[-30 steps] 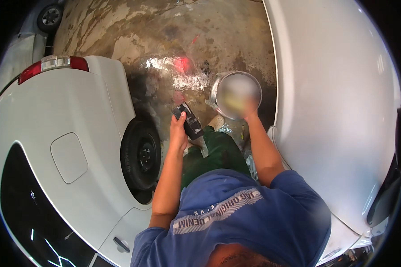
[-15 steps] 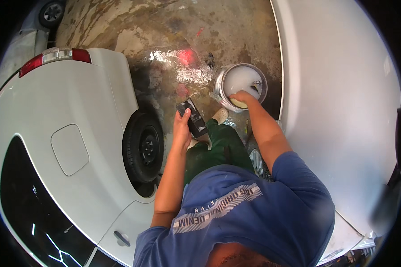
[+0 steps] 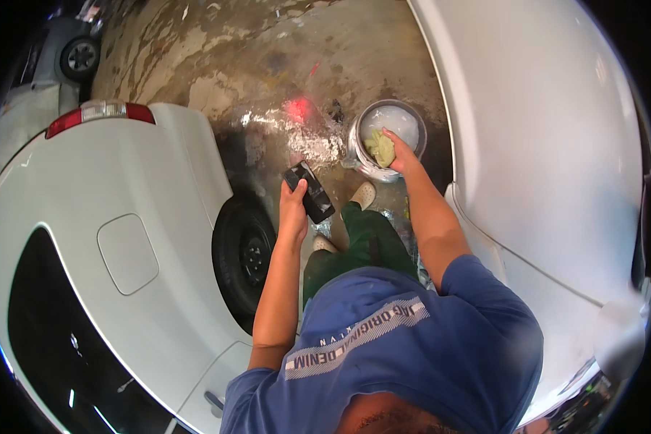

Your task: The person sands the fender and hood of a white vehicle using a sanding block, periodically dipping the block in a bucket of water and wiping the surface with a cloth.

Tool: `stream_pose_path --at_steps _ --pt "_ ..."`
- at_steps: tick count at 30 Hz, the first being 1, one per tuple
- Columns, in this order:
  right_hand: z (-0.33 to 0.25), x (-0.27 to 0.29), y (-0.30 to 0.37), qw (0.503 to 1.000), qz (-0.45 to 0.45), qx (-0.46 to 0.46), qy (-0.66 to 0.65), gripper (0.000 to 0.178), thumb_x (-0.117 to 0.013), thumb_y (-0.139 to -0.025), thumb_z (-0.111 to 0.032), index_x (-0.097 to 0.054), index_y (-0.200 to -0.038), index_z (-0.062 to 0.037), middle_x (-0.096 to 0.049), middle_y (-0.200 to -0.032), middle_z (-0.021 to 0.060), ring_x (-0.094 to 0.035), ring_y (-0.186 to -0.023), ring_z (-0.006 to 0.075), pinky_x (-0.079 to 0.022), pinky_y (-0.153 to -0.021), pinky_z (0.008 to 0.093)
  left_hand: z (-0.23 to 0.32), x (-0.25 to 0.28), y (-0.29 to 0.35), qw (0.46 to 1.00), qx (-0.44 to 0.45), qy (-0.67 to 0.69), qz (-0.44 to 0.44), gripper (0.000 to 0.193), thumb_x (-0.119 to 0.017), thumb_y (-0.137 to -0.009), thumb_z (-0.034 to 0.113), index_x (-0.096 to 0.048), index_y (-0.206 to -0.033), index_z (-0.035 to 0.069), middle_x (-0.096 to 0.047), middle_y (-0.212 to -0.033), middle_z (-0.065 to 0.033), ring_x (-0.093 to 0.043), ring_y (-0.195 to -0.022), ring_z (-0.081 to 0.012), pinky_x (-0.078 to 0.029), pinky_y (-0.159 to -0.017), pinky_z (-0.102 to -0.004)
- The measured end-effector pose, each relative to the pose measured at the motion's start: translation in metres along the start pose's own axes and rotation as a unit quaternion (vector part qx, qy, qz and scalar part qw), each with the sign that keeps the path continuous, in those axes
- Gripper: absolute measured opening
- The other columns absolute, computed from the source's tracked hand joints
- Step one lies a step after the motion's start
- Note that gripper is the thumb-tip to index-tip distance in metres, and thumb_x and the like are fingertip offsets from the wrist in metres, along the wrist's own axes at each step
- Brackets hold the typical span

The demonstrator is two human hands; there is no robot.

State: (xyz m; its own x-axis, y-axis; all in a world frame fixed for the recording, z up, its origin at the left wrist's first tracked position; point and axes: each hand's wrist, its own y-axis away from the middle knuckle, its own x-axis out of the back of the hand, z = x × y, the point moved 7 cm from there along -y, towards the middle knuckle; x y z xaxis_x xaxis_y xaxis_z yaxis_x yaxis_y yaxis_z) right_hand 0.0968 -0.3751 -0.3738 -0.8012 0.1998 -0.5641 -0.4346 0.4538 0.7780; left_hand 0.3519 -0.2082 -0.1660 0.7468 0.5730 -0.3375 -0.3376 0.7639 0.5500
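Observation:
My left hand (image 3: pixel 292 208) is closed on a flat, dark rectangular block (image 3: pixel 315 201) with pale wet smears on its face; its exact kind is unclear. My right hand (image 3: pixel 404 157) grips a crumpled yellow-green cloth (image 3: pixel 378 148) just over the near part of a round bucket (image 3: pixel 375 172). Whitish, cloudy liquid (image 3: pixel 399 121) fills much of the bucket, which stands on the floor in front of my feet. The two hands are apart.
A white car (image 3: pixel 145 181) with a black wheel (image 3: pixel 246 249) is on my left. Another pale car body (image 3: pixel 535 145) runs close along my right. The concrete floor (image 3: pixel 267 65) between them is wet and stained. Another car (image 3: pixel 79 58) stands at the far left.
My right hand has lifted the yellow-green cloth out of the liquid, and more of the cloth shows. The left hand keeps its hold on the dark block. My view has shifted slightly.

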Motion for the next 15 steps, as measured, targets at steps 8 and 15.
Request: stream_pose_path --at_steps 8,15 --pt "-0.016 -0.045 0.087 0.959 -0.030 0.236 -0.153 0.039 -0.065 -0.097 -0.030 -0.061 -0.129 -0.0086 -0.066 -0.128 0.0145 -0.065 -0.114 0.0355 -0.054 -0.092 0.0615 -0.007 0.019 0.042 0.995 0.041 -0.033 -0.083 0.037 -0.062 -0.101 0.019 -0.051 -0.134 0.005 -0.062 -0.117 -0.0043 -0.059 -0.107 -0.0158 -0.047 -0.098 -0.0333" --pt "-0.032 -0.102 0.179 0.894 -0.068 0.381 -0.227 0.036 -0.064 -0.095 -0.017 -0.055 -0.126 -0.0008 -0.064 -0.120 0.0198 -0.066 -0.107 0.0354 -0.058 -0.088 0.0539 -0.043 0.057 0.084 0.986 0.019 -0.079 -0.144 0.029 -0.059 -0.101 0.013 -0.053 -0.128 0.007 -0.063 -0.111 -0.0043 -0.064 -0.101 -0.0185 -0.055 -0.090 -0.0385"
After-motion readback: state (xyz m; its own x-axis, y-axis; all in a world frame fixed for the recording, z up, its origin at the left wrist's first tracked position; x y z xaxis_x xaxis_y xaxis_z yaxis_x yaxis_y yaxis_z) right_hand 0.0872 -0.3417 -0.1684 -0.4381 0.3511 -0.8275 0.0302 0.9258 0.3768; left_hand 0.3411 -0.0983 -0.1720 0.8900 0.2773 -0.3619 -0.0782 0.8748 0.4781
